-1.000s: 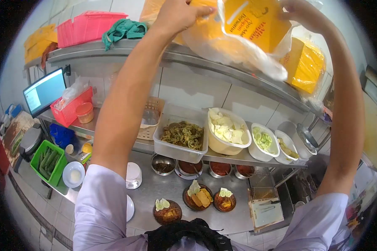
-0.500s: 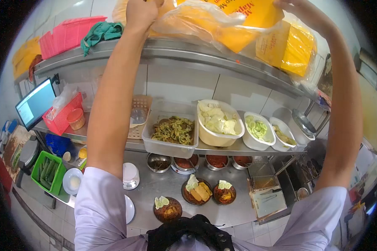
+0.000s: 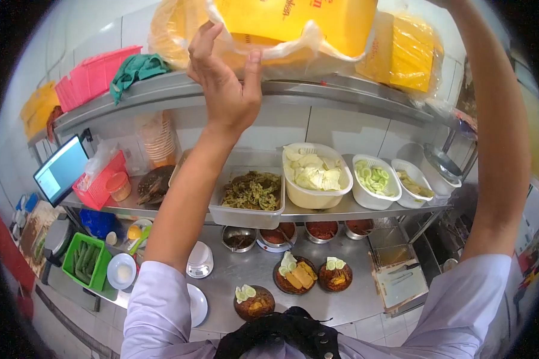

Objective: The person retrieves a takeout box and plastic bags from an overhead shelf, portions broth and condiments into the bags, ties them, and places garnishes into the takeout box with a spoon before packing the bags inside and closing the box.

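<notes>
At the top shelf, my left hand (image 3: 230, 90) grips the front edge of a clear plastic bag (image 3: 308, 51), its thumb on the near side and its fingers bent over the plastic. Inside the bag lies a stack of yellow printed packaging (image 3: 293, 21) with red lettering; what kind it is I cannot make out. My right hand (image 3: 442, 2) is cut off by the top edge of the view, so its fingers are hidden. Below that wrist, a second wrapped yellow stack (image 3: 410, 54) sits on the shelf.
Pink baskets (image 3: 99, 75) and a green cloth (image 3: 136, 70) lie on the top shelf's left. The middle shelf holds tubs of fried greens (image 3: 251, 190), cabbage (image 3: 314, 170) and cucumber (image 3: 372, 178). On the steel counter (image 3: 233, 272) stand three dark dishes of food, sauce bowls and a scale (image 3: 200, 260).
The bag of yellow packaging has shifted left and tipped toward me. My left hand has come down and right along its edge; my right hand has risen almost out of view.
</notes>
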`<state>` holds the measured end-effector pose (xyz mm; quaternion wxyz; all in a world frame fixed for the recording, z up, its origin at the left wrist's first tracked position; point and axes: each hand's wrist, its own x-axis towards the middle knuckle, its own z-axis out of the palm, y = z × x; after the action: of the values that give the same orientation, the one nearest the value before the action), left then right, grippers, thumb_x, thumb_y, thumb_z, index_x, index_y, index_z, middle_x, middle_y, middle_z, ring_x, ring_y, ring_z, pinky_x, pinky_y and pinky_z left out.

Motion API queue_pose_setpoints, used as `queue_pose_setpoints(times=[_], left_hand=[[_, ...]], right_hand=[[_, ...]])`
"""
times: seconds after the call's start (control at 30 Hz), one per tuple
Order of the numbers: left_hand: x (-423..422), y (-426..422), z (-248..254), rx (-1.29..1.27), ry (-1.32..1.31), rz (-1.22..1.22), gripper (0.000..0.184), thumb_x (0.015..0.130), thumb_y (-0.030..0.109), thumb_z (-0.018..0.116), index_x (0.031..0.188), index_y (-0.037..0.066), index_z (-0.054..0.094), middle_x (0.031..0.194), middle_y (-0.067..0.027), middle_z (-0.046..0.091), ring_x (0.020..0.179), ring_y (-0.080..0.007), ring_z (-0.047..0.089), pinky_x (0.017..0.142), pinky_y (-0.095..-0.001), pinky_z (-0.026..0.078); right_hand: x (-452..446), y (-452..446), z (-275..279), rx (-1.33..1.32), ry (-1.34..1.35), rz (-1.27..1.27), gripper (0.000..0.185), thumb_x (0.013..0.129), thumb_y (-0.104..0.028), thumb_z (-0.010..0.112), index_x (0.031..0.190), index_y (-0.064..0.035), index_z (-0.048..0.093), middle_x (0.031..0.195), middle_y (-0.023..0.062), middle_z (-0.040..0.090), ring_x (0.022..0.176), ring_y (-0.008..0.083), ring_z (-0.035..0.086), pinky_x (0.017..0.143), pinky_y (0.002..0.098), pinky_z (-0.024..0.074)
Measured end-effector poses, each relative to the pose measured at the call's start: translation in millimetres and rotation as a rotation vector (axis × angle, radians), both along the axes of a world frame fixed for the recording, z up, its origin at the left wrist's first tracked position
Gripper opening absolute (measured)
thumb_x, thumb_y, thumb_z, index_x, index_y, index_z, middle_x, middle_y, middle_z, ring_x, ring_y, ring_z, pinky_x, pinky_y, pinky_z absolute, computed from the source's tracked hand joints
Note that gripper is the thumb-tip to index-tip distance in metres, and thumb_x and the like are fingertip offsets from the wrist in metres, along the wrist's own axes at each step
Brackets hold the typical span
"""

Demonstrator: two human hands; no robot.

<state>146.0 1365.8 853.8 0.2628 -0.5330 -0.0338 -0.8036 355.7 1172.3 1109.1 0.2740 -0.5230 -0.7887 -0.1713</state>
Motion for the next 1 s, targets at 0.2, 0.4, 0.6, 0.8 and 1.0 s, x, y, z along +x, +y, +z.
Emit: queue_pose_setpoints(times=[0.2, 0.4, 0.6, 0.8, 1.0], left_hand=[[1.6, 4.9, -1.7, -0.221, 0.166, 0.164, 0.054, 0.097, 0.031, 0.076, 0.143, 0.010, 0.054, 0.152, -0.0200, 0.049, 0.139, -0.0379, 0.049, 0.114, -0.0540, 0.025], [22.5, 0.8, -5.5, -0.328, 0.157, 0.310, 0.051, 0.096, 0.032, 0.076, 0.142, 0.017, 0.060, 0.156, -0.0231, 0.046, 0.151, -0.0390, 0.040, 0.117, -0.0662, 0.024], [46.9, -14.0, -9.1, -0.451, 0.352, 0.499, 0.045, 0.095, 0.030, 0.076, 0.140, 0.025, 0.071, 0.170, -0.0213, 0.035, 0.162, -0.0389, 0.026, 0.123, -0.0721, 0.018], [37.0, -1.7, 7.3, -0.401, 0.598, 0.195, 0.054, 0.101, 0.035, 0.073, 0.150, 0.014, 0.063, 0.163, -0.0236, 0.049, 0.156, -0.0392, 0.042, 0.127, -0.0540, 0.030], [42.3, -104.3, -67.2, -0.347, 0.347, -0.070, 0.047, 0.102, 0.015, 0.075, 0.143, -0.002, 0.061, 0.153, -0.0214, 0.059, 0.143, -0.0311, 0.056, 0.124, -0.0422, 0.037]], right_hand=[[34.9, -32.2, -4.4, 0.017, 0.142, 0.033, 0.040, 0.118, -0.031, 0.047, 0.135, 0.0024, 0.060, 0.122, 0.0133, 0.066, 0.120, 0.0258, 0.065, 0.112, 0.0479, 0.0538], [99.5, -64.6, -32.8, 0.195, 0.300, 0.426, 0.047, 0.116, -0.030, 0.053, 0.152, 0.0003, 0.050, 0.135, 0.0171, 0.062, 0.125, 0.0300, 0.062, 0.113, 0.0478, 0.0540], [193.5, -78.7, -102.5, 0.603, 0.807, 0.613, 0.047, 0.113, -0.025, 0.058, 0.153, -0.0006, 0.054, 0.156, 0.0142, 0.057, 0.142, 0.0288, 0.058, 0.116, 0.0454, 0.0474], [199.8, -166.5, -336.2, 0.264, 1.366, 0.986, 0.060, 0.115, -0.039, 0.050, 0.163, -0.0039, 0.040, 0.167, 0.0174, 0.046, 0.149, 0.0303, 0.050, 0.123, 0.0443, 0.0402], [165.3, -309.8, -534.9, 0.438, 1.743, 0.619, 0.059, 0.110, -0.045, 0.056, 0.152, -0.0054, 0.046, 0.162, 0.0187, 0.049, 0.145, 0.0330, 0.052, 0.119, 0.0460, 0.0454]])
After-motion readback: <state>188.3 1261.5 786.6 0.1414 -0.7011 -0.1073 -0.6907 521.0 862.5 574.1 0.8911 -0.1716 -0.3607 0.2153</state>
